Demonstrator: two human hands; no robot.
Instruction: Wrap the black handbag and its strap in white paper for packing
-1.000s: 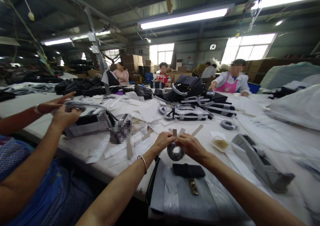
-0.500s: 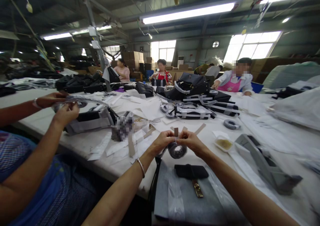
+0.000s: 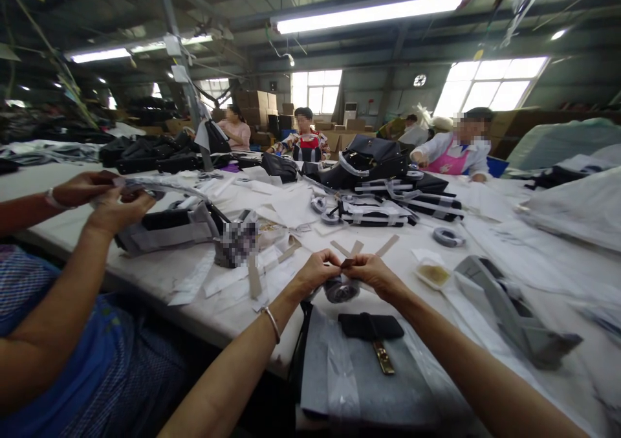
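Tape roll [image 3: 341, 289]: round, glossy grey coil.

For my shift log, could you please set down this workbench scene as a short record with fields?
Hands: left hand and right hand pinch a short brown strip between them
Beneath hands: grey roll of tape; contact unclear
Near edge: black leather flap with gold metal clasp on a grey wrapped bag
Right: small white tray of yellowish paste
Left: co-worker's hands holding a plastic-wrapped strap
Surface: white worktable
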